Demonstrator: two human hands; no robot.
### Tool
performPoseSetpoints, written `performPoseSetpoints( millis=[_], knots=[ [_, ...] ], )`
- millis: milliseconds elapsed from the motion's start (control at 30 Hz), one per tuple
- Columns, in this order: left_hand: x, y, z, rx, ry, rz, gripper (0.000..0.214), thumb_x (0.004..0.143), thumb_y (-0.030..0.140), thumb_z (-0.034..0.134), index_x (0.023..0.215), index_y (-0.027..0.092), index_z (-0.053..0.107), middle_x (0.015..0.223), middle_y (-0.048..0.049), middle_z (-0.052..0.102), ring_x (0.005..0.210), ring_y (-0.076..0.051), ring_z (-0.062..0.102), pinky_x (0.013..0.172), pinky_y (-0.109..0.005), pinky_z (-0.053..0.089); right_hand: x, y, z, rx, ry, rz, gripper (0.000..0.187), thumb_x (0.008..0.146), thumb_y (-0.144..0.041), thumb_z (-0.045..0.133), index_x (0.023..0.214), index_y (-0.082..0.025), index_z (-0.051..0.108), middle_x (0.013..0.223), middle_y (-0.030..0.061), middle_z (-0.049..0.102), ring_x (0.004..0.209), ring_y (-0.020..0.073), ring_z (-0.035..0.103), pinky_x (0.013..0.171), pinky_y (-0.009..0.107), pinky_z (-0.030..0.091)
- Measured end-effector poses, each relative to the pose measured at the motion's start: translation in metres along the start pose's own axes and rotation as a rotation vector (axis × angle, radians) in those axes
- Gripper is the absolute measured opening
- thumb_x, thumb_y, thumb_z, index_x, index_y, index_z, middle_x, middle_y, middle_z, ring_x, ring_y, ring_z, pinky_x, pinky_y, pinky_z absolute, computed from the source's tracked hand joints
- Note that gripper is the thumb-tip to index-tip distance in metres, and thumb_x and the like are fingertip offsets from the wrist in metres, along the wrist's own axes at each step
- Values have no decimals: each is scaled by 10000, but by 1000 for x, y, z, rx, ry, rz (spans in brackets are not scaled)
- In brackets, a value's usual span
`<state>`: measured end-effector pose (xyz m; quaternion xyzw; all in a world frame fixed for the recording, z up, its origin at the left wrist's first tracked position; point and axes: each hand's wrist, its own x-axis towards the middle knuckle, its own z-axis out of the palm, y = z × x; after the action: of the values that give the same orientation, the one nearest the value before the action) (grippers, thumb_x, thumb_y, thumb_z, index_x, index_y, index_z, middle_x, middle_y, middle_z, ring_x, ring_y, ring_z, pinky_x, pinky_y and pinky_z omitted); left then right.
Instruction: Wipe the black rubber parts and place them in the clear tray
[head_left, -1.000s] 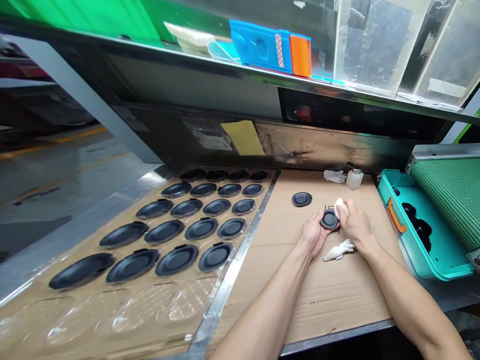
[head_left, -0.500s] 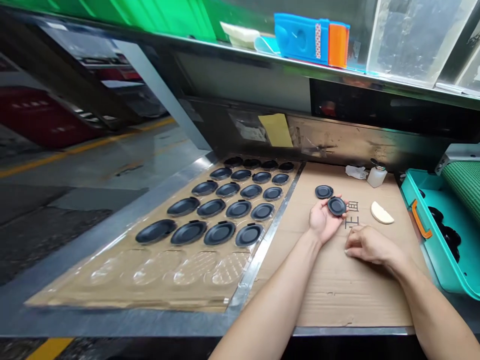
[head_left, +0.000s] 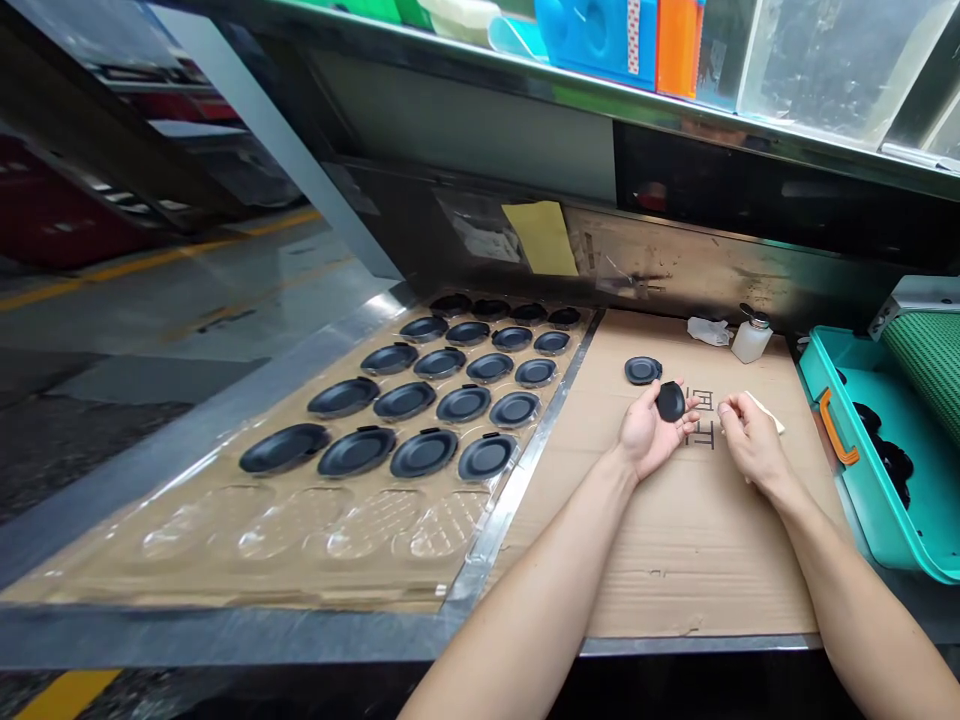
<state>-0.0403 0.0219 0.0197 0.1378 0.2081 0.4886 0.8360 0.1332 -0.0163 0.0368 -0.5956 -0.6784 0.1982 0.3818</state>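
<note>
Holding a black disc [head_left: 671,402] in the left hand [head_left: 649,430], above the cardboard [head_left: 645,570].
The thumb sits at its edge, likely leaving the face clear; the right hand [head_left: 752,440] is curled beside the pad [head_left: 770,413], grip impossible to tell. Tray pockets [head_left: 375,525] likely keep other discs [head_left: 424,453] apart.

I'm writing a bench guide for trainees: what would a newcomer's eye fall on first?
Probably the rows of black, rounded, dish-like pieces in a clear plastic tray at left. Then the left hand, holding a black oval piece over the brown cardboard sheet. At far right, a turquoise plastic bin with an orange handle stands out.
</note>
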Motion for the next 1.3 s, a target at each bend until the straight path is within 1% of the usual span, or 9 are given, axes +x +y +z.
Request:
performPoseSetpoints(
  millis=[67, 233, 367, 567, 733, 900, 1100, 1200, 1300],
  knots=[
    [0, -2, -1, 43, 11, -42, 456, 1013, 532, 347, 1106, 157, 590, 887, -156, 687, 623, -179, 631, 531, -257, 464, 1, -2, -3, -63, 59, 33, 232, 945, -377, 428, 867, -225, 584, 748, -6, 617, 711, 171, 564, 700, 278, 432],
    [-2, -7, -3, 160, 91, -206, 673, 997, 625, 242, 1030, 69, 618, 828, -241, 703, 578, -203, 646, 493, -271, 489, 3, -1, -7, -84, 41, 42, 177, 879, -321, 456, 856, -221, 601, 751, -11, 632, 695, 168, 566, 702, 279, 433],
    [-4, -8, -4, 188, 67, -298, 732, 968, 687, 260, 950, 67, 647, 731, -217, 699, 508, -190, 639, 432, -247, 485, 3, 7, -1, -56, -18, -23, 252, 886, -362, 485, 906, -202, 679, 787, 5, 676, 714, 166, 585, 690, 270, 437],
    [-3, -10, -7, 234, 12, -323, 781, 960, 704, 227, 928, 62, 672, 680, -205, 694, 484, -191, 648, 412, -240, 493, 2, 11, 2, -16, -63, -65, 305, 927, -370, 485, 973, -191, 728, 904, 32, 738, 807, 177, 637, 776, 280, 473],
    [-10, -22, 3, 438, -8, -200, 696, 948, 710, 341, 875, 113, 691, 726, -167, 718, 554, -191, 674, 481, -248, 525, 1, 7, 3, -21, -74, -145, 289, 944, -348, 502, 1041, -196, 728, 1010, 57, 742, 926, 189, 662, 862, 296, 495],
    [-14, -32, 10, 586, -12, -84, 654, 956, 687, 383, 766, 132, 674, 597, -101, 655, 461, -150, 594, 431, -232, 440, 0, 6, 5, -109, -66, -231, 270, 960, -301, 497, 1058, -185, 721, 1006, 70, 727, 925, 183, 661, 880, 291, 490],
    [-14, -31, 6, 912, 127, 14, 815, 904, 798, 281, 557, 157, 643, 371, -69, 515, 286, -111, 418, 349, -240, 272, -2, 6, 3, -332, -138, -262, 274, 1001, -304, 452, 1101, -203, 687, 1040, 73, 707, 970, 195, 642, 891, 293, 468],
    [-16, -30, 9, 1017, 210, 10, 865, 891, 824, 221, 519, 163, 638, 342, -71, 485, 262, -116, 388, 340, -259, 235, -3, 3, 1, -490, -191, -254, 268, 1015, -315, 438, 1057, -212, 682, 1011, 69, 700, 933, 199, 637, 841, 292, 458],
    [-18, -31, 15, 1062, 249, 4, 886, 885, 833, 199, 499, 159, 625, 331, -69, 462, 251, -111, 367, 343, -263, 227, -2, 4, -1, -541, -205, -281, 240, 1009, -299, 452, 1017, -209, 674, 987, 66, 692, 895, 196, 631, 788, 284, 447]
  ],
)
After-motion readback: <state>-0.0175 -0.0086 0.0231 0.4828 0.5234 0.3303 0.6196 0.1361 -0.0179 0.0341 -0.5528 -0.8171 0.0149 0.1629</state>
